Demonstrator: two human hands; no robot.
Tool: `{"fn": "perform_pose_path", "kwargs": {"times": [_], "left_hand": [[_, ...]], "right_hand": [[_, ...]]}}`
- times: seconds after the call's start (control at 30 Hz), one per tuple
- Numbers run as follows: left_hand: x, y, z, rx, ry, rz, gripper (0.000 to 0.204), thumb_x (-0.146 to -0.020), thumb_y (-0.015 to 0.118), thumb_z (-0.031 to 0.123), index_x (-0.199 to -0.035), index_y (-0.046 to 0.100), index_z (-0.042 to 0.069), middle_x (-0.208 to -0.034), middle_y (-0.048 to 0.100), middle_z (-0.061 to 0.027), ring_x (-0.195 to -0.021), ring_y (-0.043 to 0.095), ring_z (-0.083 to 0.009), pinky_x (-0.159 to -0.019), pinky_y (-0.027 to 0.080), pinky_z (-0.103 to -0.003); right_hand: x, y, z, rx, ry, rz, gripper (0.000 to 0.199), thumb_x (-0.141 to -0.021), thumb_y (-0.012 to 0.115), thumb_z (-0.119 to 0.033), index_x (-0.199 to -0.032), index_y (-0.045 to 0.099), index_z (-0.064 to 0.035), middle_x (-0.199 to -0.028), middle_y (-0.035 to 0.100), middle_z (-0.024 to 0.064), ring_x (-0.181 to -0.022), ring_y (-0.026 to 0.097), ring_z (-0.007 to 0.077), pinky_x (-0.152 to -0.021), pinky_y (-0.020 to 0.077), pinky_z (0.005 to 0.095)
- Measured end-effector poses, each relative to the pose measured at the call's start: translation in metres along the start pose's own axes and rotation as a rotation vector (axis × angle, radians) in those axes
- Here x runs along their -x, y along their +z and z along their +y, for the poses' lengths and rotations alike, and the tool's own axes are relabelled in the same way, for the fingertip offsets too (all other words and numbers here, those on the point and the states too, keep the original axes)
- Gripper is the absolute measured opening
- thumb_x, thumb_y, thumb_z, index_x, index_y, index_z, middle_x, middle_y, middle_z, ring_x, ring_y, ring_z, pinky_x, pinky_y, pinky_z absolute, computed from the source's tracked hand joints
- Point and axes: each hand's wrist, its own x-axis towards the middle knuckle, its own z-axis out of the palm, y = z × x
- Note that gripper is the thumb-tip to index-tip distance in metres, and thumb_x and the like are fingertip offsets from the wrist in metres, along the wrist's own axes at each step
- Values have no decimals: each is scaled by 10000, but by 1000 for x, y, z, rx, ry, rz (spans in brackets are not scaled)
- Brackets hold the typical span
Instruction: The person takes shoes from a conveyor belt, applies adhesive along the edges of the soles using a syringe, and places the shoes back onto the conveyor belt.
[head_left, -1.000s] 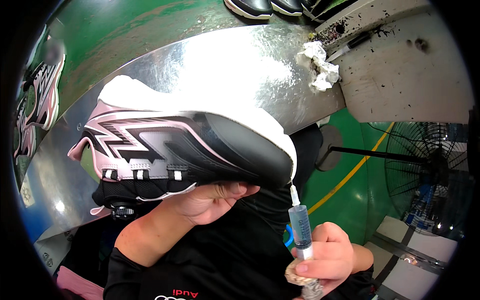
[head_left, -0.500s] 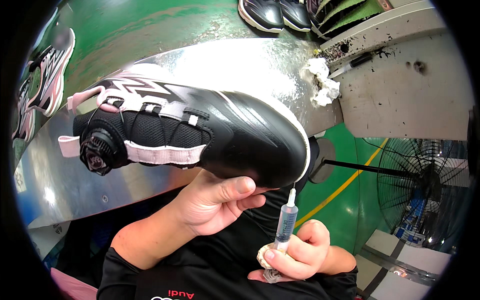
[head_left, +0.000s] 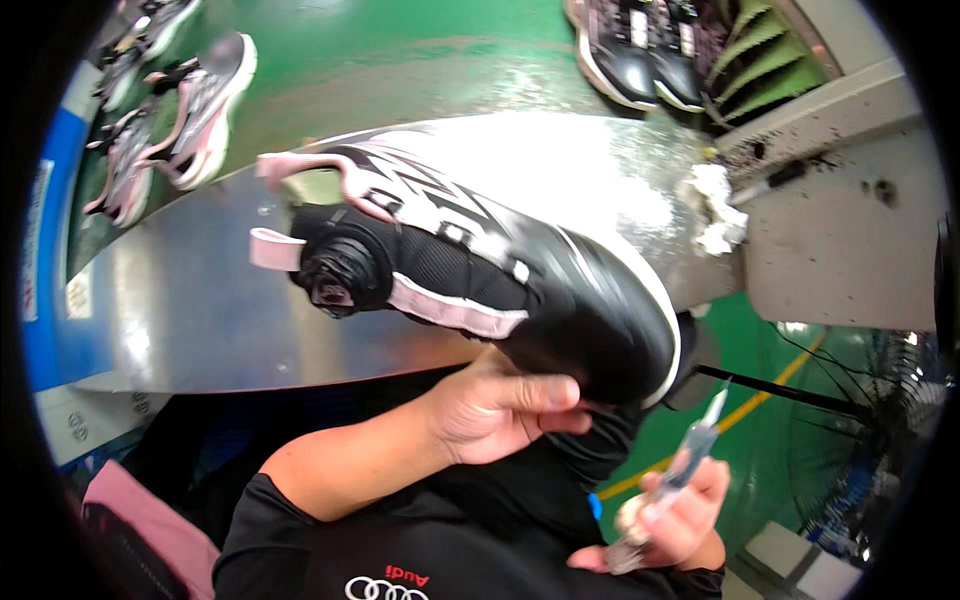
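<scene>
My left hand (head_left: 510,405) grips a black, grey and pink sneaker (head_left: 590,320) from below near its toe, with the thumb along the side. The shoe lies tilted, its toe to the right, its round black lacing dial (head_left: 345,280) and pink pull tabs to the left. In my right hand (head_left: 685,525) is a clear syringe (head_left: 690,452) with pale grey contents, its tip pointing up, apart from the white sole edge. Something pale and crumpled (head_left: 630,515) shows at the same hand's fingers; blur hides what it is.
Beneath the shoe is a shiny metal tabletop (head_left: 200,310). Several sneakers (head_left: 205,110) stand far left, and a dark pair (head_left: 640,60) at the back. Crumpled white tissue (head_left: 715,210) and a black-and-white marker (head_left: 770,183) are at right. A black fan (head_left: 850,430) stands beyond my right hand.
The syringe tip has come away from the shoe's sole edge, as my right hand moved right and tilted it. My left hand still holds the shoe. The whole view has shifted.
</scene>
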Motion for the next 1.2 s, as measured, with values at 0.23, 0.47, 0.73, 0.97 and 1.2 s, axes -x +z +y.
{"fn": "perform_pose_path", "kwargs": {"times": [0.23,0.47,0.73,0.97,1.2], "left_hand": [[147,16,37,-235,304,535,622,-746,598,26,-1302,340,-79,-1248,488,-220,-1133,514,-318,-1027,356,-436],[235,14,95,-1362,702,1133,390,-843,568,88,-1185,443,-51,-1032,602,-143,-946,599,-210,-832,476,-311],[130,52,71,-1929,832,878,1160,-457,903,376,-1332,259,-29,-1284,410,-152,-1180,435,-265,-1000,347,-367],[106,53,79,-2124,686,926,1030,-507,901,205,-1304,287,-14,-1215,441,-135,-1102,485,-228,-956,386,-340],[89,65,101,-2341,607,729,852,-588,852,167,-1240,332,-11,-1152,463,-139,-1033,496,-217,-897,405,-329]], "right_hand": [[-3,35,64,-76,142,-91,745,-600,790,-493,-1109,475,-49,-876,545,66,-659,465,211,-624,341,345],[-27,76,109,-210,160,42,661,-608,785,-419,-1093,517,-58,-828,564,59,-656,478,221,-631,355,326],[-43,96,137,-227,216,119,624,-570,799,-361,-1059,547,-65,-779,545,49,-646,423,227,-617,368,329],[-47,100,145,-263,212,159,609,-596,783,-406,-1021,553,-36,-755,553,53,-609,448,220,-601,358,329],[-43,96,150,-292,230,133,658,-596,788,-468,-1026,547,-32,-874,586,79,-665,476,236,-631,362,333]]}}
